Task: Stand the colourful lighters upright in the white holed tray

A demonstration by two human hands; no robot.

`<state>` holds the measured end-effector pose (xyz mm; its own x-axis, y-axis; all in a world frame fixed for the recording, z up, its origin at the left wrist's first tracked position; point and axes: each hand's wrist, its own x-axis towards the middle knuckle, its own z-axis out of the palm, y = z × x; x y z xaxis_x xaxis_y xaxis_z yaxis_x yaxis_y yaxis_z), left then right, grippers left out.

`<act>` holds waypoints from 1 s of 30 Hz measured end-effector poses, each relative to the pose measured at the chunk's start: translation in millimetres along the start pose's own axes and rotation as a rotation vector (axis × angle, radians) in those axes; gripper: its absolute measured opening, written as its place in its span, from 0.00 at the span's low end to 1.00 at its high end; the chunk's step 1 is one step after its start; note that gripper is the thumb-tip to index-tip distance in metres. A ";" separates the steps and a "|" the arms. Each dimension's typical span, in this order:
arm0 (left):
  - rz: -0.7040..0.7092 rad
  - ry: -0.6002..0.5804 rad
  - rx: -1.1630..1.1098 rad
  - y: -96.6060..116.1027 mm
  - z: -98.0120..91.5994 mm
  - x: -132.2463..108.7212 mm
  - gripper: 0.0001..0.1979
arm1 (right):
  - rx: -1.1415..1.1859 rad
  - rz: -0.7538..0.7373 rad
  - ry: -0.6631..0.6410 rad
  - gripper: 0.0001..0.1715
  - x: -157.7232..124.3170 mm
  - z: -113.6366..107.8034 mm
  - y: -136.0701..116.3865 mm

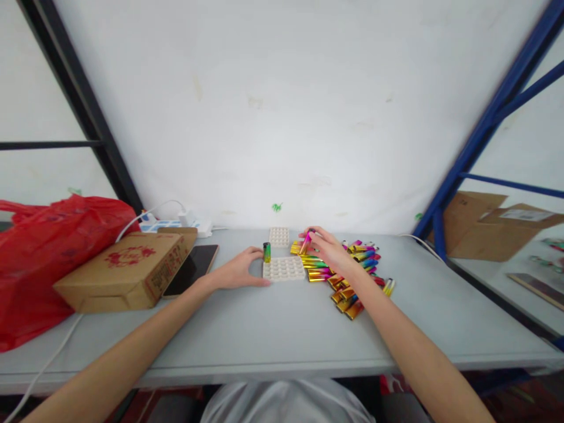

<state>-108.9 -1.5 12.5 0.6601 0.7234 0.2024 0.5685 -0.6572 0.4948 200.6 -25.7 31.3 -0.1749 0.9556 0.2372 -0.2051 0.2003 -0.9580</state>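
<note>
My right hand [328, 249] pinches a shiny pink and gold lighter [306, 241], held tilted above the left side of a loose pile of metallic multicoloured lighters [348, 295]. My left hand [240, 269] is at the left end of a white tray with rows of holes [284, 269]. Its thumb and fingers are spread apart, with the thumb at the tray's near left corner. One green and gold lighter [267, 252] stands upright at the tray's far left corner, close to my left fingertips. A second white holed tray [279, 237] lies farther back.
To the left are a dark phone [194, 270], a cardboard box [127, 270], a red plastic bag [57, 258] and a white power strip [198, 226]. A white wall [286, 117] rises behind the grey table [264, 335]. Blue rack posts [484, 123] stand at the right.
</note>
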 end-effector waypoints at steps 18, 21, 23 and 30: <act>0.050 0.088 0.047 1.6 25.7 44.0 0.47 | -0.729 -0.196 0.195 0.36 -6.3 33.7 15.4; 0.049 0.106 0.031 3.0 26.8 39.8 0.44 | -0.796 -0.242 0.241 0.31 -6.9 33.8 18.3; 0.052 0.091 0.007 5.0 25.7 35.5 0.42 | -0.809 -0.269 0.251 0.27 -7.3 34.1 19.2; 0.089 0.018 -0.073 11.0 18.2 26.2 0.38 | -0.874 -0.288 0.178 0.20 -9.9 35.4 17.4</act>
<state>-76.4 6.4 7.9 0.6973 0.6667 0.2633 0.4700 -0.7026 0.5343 164.7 -39.3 18.0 -0.0655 0.8484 0.5253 0.5911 0.4571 -0.6646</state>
